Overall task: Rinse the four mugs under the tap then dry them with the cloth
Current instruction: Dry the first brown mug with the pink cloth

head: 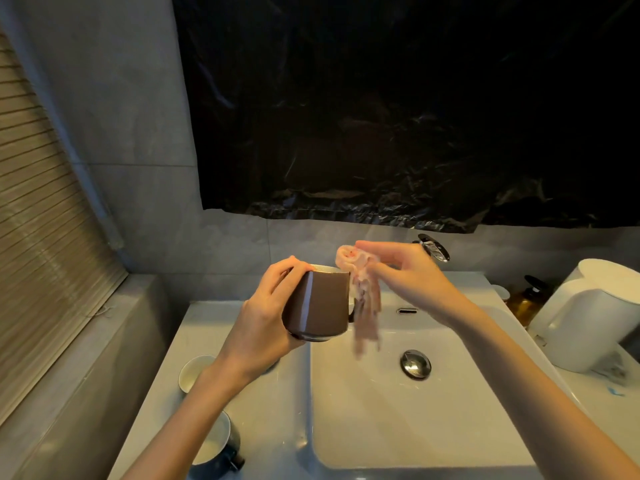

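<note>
White sink fills the lower frame, and above it at centre the left hand wraps round the brown mug while the right hand pinches the limp pink cloth at its rim (glazed, probably wet and slippery, breakable, so a full grip round the body seems safest).

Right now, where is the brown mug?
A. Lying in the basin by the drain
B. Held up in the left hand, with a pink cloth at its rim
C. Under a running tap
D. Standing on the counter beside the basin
B: the left hand grips the brown mug in the air, while the right hand holds the pink cloth at its rim.
</note>
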Available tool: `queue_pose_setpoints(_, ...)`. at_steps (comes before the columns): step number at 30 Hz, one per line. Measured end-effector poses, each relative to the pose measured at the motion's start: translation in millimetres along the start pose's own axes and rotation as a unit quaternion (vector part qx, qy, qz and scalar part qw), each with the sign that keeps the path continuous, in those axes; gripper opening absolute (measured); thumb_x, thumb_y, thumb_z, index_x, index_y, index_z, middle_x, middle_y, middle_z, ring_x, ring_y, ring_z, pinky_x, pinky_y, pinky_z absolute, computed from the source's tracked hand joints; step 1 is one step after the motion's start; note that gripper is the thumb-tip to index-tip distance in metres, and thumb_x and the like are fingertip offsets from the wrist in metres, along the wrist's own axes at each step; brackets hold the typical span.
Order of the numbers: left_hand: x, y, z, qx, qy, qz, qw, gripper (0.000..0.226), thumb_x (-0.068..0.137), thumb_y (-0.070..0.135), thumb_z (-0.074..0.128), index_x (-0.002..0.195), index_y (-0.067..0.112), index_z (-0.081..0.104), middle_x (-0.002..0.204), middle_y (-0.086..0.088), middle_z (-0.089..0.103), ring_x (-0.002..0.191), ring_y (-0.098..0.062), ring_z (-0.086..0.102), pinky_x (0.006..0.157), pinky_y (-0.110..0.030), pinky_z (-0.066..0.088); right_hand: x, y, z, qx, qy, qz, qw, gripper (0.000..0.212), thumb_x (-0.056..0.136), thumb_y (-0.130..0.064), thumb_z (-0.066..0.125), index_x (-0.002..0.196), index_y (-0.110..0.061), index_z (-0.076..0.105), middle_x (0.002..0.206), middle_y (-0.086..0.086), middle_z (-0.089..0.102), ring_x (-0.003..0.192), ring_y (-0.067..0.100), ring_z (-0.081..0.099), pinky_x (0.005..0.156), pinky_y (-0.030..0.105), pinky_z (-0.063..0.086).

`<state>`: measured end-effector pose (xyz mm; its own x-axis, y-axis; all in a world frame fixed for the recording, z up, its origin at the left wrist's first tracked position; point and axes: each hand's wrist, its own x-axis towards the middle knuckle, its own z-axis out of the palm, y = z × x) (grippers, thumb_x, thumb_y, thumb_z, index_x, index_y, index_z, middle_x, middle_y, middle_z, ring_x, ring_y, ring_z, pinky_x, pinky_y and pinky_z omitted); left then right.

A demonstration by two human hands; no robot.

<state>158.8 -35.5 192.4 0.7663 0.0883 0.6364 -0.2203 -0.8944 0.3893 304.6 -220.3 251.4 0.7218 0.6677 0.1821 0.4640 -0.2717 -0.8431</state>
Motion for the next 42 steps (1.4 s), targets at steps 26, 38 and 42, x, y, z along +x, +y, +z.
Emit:
queue_pose_setpoints(26, 6, 6, 7, -0.024, 0.127, -0.032, 0.991, 0.110, 0.048, 0.016, 0.094, 0.138, 0.026, 0.031, 0.134, -0.003, 0.036, 0.125, -0.010, 0.038, 0.097, 0.000, 0.029, 4, 8, 69, 0.115, 0.146, 0.029, 0.982, 0.015, 0.098, -0.018, 0.045, 0.102, -0.011, 0.057, 0.084, -0.004, 0.061, 0.072, 0.000, 0.052, 0.065, 0.019, 0.043)
queue_pose_setpoints(38, 6, -8, 5, -0.101, 0.104, -0.127, 0.981, 0.100, 0.052, 0.035, 0.091, 0.136, 0.029, 0.038, 0.130, 0.011, 0.046, 0.122, 0.000, 0.044, 0.096, -0.011, 0.042, 8, 13, 57, 0.057, 0.016, 0.010, 0.998, 0.019, 0.094, -0.034, 0.040, 0.100, -0.019, 0.050, 0.086, -0.009, 0.056, 0.080, 0.012, 0.056, 0.073, 0.028, 0.049)
queue_pose_setpoints(42, 11, -7, 1, -0.128, 0.075, -0.134, 0.980, 0.101, 0.051, 0.043, 0.088, 0.131, 0.046, 0.027, 0.124, 0.031, 0.038, 0.117, 0.012, 0.042, 0.091, -0.003, 0.038, 9, 11, 48, 0.064, -0.013, -0.027, 0.997, 0.012, 0.099, -0.027, 0.042, 0.094, -0.026, 0.053, 0.091, -0.006, 0.056, 0.084, 0.006, 0.055, 0.076, 0.020, 0.045)
